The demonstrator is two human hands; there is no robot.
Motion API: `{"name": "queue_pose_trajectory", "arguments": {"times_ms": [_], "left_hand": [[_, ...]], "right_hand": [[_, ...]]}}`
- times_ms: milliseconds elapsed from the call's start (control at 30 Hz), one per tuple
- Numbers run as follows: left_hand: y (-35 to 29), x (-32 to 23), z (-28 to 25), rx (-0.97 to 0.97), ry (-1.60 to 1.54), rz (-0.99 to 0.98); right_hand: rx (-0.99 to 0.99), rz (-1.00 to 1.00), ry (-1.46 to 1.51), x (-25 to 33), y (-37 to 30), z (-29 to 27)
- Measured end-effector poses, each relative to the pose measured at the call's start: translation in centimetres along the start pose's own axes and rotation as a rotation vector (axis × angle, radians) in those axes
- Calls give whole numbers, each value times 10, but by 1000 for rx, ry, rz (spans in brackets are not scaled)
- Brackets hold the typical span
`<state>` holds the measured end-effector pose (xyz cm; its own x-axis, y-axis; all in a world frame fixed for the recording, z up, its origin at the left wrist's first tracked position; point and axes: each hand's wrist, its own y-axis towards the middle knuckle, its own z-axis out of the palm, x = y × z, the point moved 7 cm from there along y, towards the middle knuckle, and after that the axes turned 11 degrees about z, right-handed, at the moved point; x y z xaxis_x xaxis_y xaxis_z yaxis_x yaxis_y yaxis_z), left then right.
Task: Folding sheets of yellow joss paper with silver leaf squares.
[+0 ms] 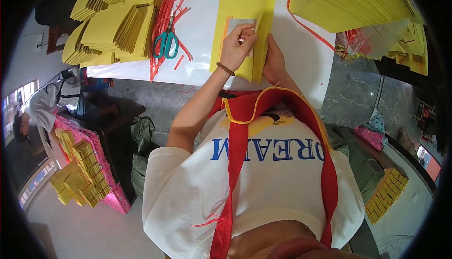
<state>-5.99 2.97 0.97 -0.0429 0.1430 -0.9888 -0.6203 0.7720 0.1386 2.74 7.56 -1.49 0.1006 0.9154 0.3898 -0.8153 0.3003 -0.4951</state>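
A packet of folded yellow paper [263, 19] stands slightly tilted over the white table in front of me, with a silver-grey patch edged in orange on its face. My left hand [240, 44], a brown bead bracelet on its wrist, rests over that patch. Its fingers are curled and pinched together; what is between them, if anything, is too small to tell. Along the packet's right edge, my right hand [275, 61] grips it, fingers partly hidden behind the paper. Left of the packet, scissors with teal handles [165, 45] lie on a bunch of red strips [162, 14].
Stacks of folded yellow paper [113, 28] fill the table's left side. A tall yellow stack [348, 0] stands at the right, beside a clear plastic bag [372, 37]. Another person [52, 96] sits at far left, near yellow bundles [82, 165] on a pink cloth.
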Motion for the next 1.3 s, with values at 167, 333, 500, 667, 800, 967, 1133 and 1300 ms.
{"name": "queue_pose_trajectory", "arguments": {"times_ms": [167, 333, 500, 667, 800, 967, 1133, 1300], "left_hand": [[-2, -7, -10, -69, 188, -13], [0, -23, -10, -66, 275, 242], [0, -20, -5, 27, 365, 77], [0, -27, -3, -8, 342, 112], [0, -29, -4, 3, 331, 79], [0, -34, -7, 20, 319, 24], [2, -41, -8, 49, 360, 210], [3, -52, -7, 11, 448, 193]], "right_hand": [[-84, 18, -65, -2, -4, -4], [-39, 43, 36, -5, -4, -2], [-24, 87, 27, -7, -3, -4], [-22, 71, 94, -5, -4, -1], [16, 76, 146, -4, -3, 1], [11, -16, 136, 1, -5, 2], [79, 10, 163, -2, 0, -2], [74, -14, 79, 0, -1, -1]]}}
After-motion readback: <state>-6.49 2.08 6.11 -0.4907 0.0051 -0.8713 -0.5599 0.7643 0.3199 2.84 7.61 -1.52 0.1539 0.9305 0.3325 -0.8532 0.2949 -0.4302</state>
